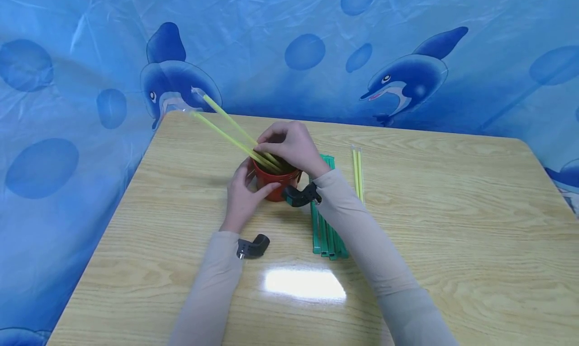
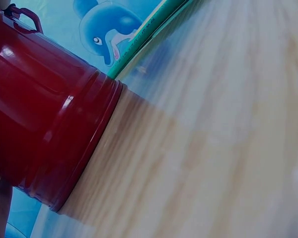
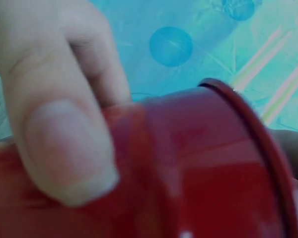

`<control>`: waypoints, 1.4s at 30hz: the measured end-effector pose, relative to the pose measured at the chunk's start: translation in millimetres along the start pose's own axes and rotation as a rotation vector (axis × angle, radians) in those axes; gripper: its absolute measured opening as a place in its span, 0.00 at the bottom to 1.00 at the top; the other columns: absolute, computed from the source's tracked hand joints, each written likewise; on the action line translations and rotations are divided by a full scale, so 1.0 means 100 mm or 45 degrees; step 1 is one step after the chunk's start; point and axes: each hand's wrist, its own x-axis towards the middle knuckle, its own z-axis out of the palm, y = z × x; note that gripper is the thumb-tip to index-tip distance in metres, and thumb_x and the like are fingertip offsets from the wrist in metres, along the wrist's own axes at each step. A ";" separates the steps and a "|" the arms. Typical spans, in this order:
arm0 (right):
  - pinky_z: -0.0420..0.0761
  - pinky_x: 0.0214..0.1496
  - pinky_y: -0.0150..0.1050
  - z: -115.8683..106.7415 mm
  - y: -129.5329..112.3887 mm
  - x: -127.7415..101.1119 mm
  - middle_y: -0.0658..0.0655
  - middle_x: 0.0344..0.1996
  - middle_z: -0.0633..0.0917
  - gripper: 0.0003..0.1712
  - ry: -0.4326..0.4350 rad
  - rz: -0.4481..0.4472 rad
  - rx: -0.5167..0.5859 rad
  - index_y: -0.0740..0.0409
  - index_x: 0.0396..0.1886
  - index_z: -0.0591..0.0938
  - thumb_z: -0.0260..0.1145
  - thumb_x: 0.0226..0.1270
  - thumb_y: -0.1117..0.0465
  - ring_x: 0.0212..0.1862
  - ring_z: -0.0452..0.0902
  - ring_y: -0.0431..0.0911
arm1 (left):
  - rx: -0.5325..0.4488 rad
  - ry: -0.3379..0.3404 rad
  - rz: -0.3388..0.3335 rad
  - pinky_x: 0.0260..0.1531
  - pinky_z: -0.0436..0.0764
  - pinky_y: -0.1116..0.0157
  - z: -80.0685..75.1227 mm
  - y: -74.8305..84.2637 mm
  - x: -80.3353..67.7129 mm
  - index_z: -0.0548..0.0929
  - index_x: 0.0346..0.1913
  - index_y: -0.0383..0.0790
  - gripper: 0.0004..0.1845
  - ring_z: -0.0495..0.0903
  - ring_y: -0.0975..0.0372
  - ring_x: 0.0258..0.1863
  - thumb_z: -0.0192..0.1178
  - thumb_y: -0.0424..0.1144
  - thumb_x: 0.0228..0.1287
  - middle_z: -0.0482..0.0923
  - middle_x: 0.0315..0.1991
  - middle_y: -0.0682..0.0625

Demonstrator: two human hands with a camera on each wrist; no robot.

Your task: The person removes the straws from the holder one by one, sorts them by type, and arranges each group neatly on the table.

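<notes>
Indoors — glossy wood table (image 1: 452,225), dolphin curtain (image 1: 407,80); left hand (image 1: 242,198) clasps red cup (image 1: 273,185), right hand (image 1: 289,147) pinches straws (image 1: 226,130).

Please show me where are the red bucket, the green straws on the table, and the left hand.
red bucket (image 2: 44,114), left wrist view, on its side wall.
green straws (image 1: 326,238), head view, near their lower end.
left hand (image 1: 242,198), head view, on its back.

The right hand (image 1: 289,147) is covering the mouth of the red bucket (image 1: 274,184), hiding where the yellow straws (image 1: 226,130) are ending. The green strips (image 1: 326,233) are running under the right sleeve. The right-wrist view is blurring badly, so the pale streaks there are perhaps straws.
</notes>
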 end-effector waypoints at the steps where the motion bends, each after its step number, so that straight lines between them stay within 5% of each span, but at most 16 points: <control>1: 0.82 0.38 0.35 -0.01 -0.01 -0.01 0.54 0.31 0.86 0.05 0.009 0.004 0.014 0.62 0.33 0.86 0.70 0.58 0.64 0.32 0.81 0.43 | 0.002 0.000 -0.003 0.61 0.69 0.68 0.00 0.00 0.00 0.62 0.69 0.39 0.43 0.67 0.56 0.63 0.72 0.41 0.51 0.65 0.65 0.44; 27: 0.82 0.39 0.41 -0.28 -0.37 -0.28 0.57 0.32 0.83 0.04 0.297 -0.235 0.291 0.69 0.34 0.83 0.67 0.59 0.71 0.34 0.80 0.54 | -0.014 0.010 -0.041 0.61 0.69 0.64 0.01 0.02 0.01 0.64 0.67 0.37 0.40 0.68 0.53 0.62 0.71 0.40 0.53 0.67 0.63 0.43; 42: 0.82 0.42 0.42 -0.40 -0.49 -0.38 0.61 0.31 0.83 0.05 0.392 -0.364 0.340 0.74 0.34 0.81 0.65 0.59 0.74 0.34 0.80 0.50 | -0.016 0.006 -0.086 0.61 0.69 0.64 0.01 0.03 0.01 0.64 0.68 0.37 0.41 0.67 0.53 0.64 0.71 0.40 0.52 0.66 0.64 0.43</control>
